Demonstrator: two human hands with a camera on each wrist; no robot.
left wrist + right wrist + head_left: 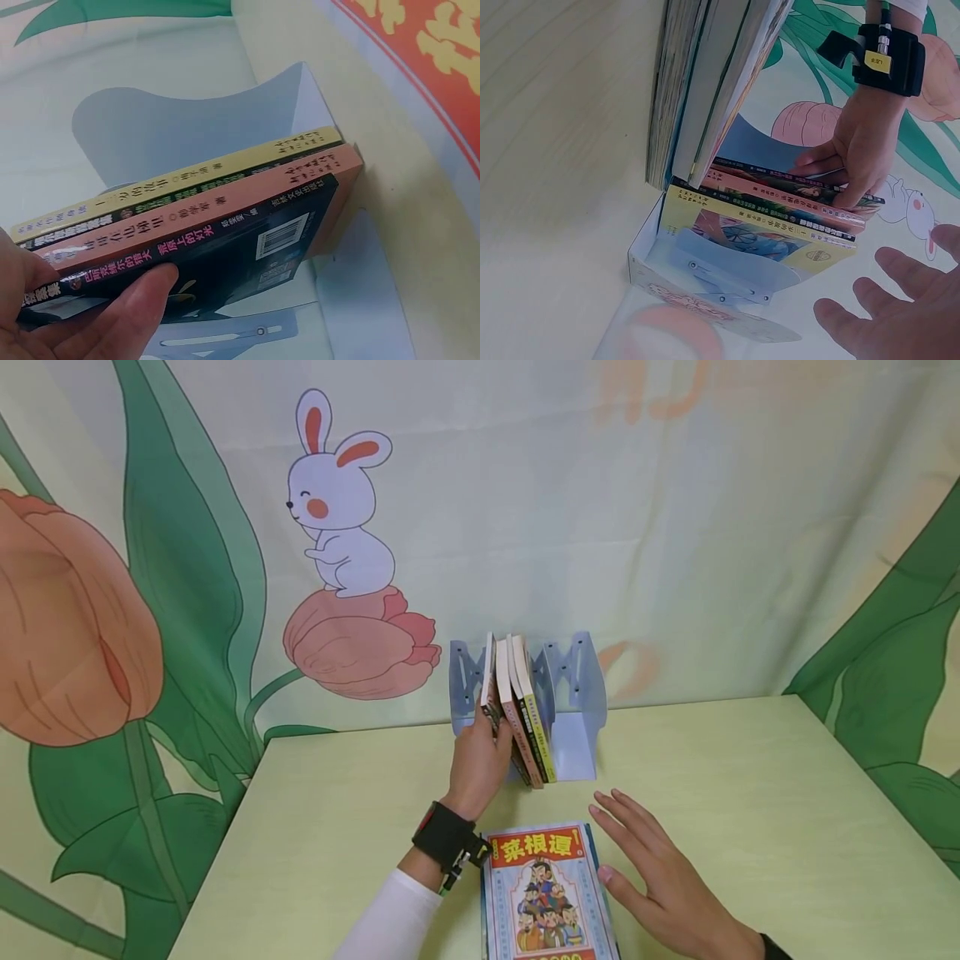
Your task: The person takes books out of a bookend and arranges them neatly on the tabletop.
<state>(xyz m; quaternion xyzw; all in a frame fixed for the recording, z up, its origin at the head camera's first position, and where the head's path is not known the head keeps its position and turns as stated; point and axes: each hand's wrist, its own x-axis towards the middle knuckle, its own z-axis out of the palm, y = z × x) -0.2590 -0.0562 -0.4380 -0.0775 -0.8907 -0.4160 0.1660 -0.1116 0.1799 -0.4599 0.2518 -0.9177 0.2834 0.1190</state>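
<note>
My left hand (480,768) grips a black book (274,244) at the outer left of a leaning row. In the left wrist view, its thumb lies along the book's barcoded cover near the spine. Beside it stand a pink-spined book (225,206), another dark-spined one (534,731) and a yellow-spined one (542,735), all upright in a pale blue bookend rack (576,747). My right hand (663,885), fingers spread and holding nothing, is at the right side of a book stack (551,902) whose top cover has a red title band and cartoon figures.
The rack stands at the back of the pale table (705,777), close to a printed curtain (697,568) with a rabbit and tulips. Its right compartment lies right of the yellow-spined book. The book stack lies flat in front of the rack.
</note>
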